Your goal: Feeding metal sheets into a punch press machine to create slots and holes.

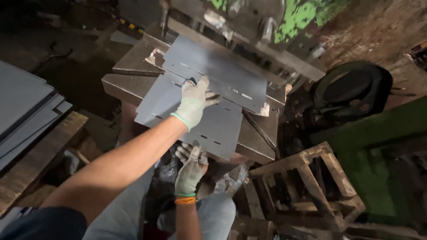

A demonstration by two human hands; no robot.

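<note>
**Fingers flat on the sheet at the press**

Fingers [202, 86] of the left hand [192, 106] lie spread, pressing the lower grey sheet [213, 129] at frame centre. Right hand [190, 171] grips its near edge. Likely positioning; next calls for square alignment under the upper sheet [218, 71].

matt grey metal sheets [213, 71], cloth-gloved hands [192, 104]

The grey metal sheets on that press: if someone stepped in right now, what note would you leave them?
Left hand, gloved: flat on the lower grey slotted metal sheet, fingertips at the edge of the upper grey slotted metal sheet.
Right hand, gloved: at the lower sheet's near edge, below the steel press table.
Both sheets lie on the table, overlapping.
More grey sheets stacked at left.
</note>
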